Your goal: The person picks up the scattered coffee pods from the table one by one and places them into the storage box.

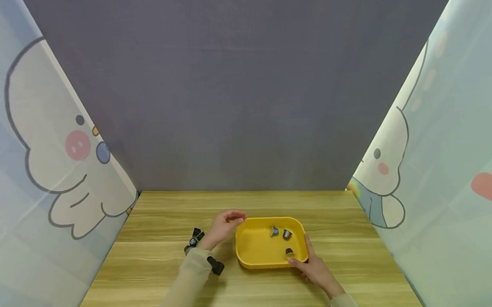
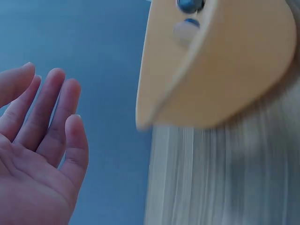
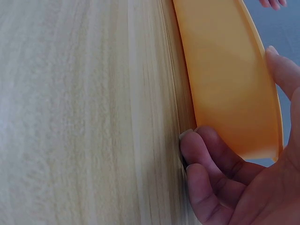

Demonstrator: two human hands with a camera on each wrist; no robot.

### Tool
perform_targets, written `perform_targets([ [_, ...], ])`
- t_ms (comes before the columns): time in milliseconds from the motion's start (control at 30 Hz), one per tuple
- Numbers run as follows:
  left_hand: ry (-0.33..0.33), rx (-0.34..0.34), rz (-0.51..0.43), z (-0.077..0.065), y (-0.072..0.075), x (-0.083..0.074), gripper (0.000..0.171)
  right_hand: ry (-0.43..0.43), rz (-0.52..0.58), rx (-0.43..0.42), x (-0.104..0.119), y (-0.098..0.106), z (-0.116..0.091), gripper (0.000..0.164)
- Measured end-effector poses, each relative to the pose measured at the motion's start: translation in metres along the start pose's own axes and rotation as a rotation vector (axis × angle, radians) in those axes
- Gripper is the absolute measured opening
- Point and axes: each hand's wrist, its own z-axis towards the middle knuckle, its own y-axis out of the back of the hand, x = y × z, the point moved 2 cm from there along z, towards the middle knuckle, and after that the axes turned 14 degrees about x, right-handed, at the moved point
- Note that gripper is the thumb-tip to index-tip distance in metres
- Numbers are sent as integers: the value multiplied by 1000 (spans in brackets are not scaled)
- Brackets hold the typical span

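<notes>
Right hand [image 1: 315,267]: gripping the yellow tray [image 1: 254,251] at its near right corner
Left hand [image 1: 222,227]: fingers loose, holding nothing, just beside the far left corner
Tray: between both hands, over the table [image 1: 160,258], long axis left-right
Capsules [image 1: 287,234]: three, in its right half

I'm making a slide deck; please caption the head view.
The right hand grips a yellow tray holding three small capsules; the left hand is open beside it.
</notes>
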Motion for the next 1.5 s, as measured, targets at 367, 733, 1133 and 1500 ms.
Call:
perform_targets([
  [367, 11, -151, -38, -45, 30, 8, 30, -5, 5, -1, 1, 1, 1, 110],
  [733, 17, -271, -35, -88, 54, 18, 35, -28, -3, 10, 1, -1, 0, 110],
  [1133, 82, -416, -9, -131, 74, 40, 33, -28, 11, 7, 2, -3, -1, 110],
  [1500, 157, -475, -17, -148, 81, 66, 27, -19, 12, 4, 0, -2, 0, 109],
])
